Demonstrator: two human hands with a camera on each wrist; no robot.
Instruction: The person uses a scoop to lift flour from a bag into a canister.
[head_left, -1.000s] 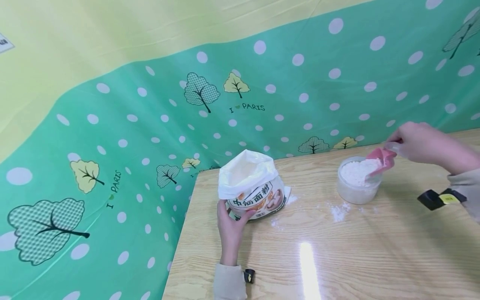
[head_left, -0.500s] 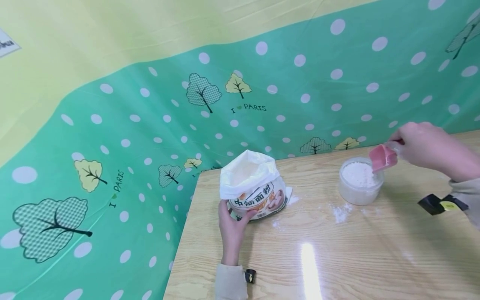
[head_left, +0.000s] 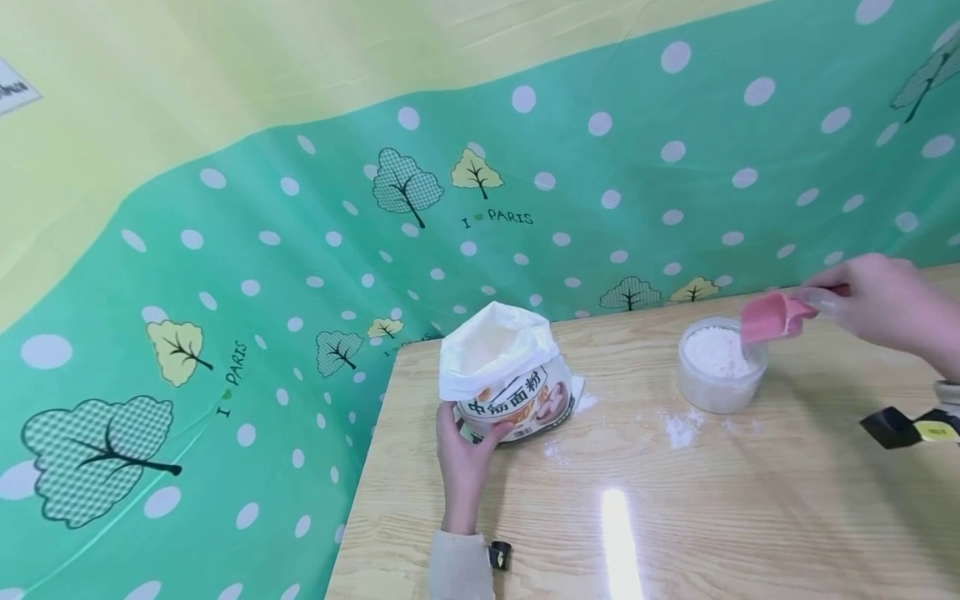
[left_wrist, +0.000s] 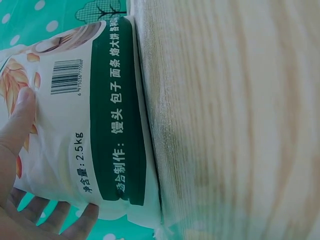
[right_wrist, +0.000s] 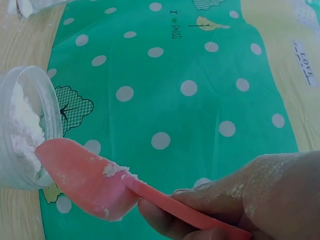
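In the head view a flour bag [head_left: 517, 400] with its white top folded open stands at the left of the table. My left hand [head_left: 465, 454] grips its lower left corner, thumb on the printed front [left_wrist: 65, 115] and fingers round the side. At the right, my right hand [head_left: 877, 296] holds a pink scoop [head_left: 768, 317] by its handle. The scoop's bowl hangs over the right rim of a clear round jar [head_left: 720, 392] filled with white flour [head_left: 716, 350]. In the right wrist view, flour clings to the scoop [right_wrist: 85, 175] near its handle and dusts my right hand [right_wrist: 240, 195].
Spilled flour [head_left: 681, 427] lies on the wooden table [head_left: 540, 533] in front of the jar, with more beside the bag. A green and yellow printed cloth [head_left: 322, 250] hangs close behind the table and along its left side.
My right hand has drawn a little to the right with the scoop. The scoop has lifted from the flour to above the jar's rim. My left hand stays on the bag.
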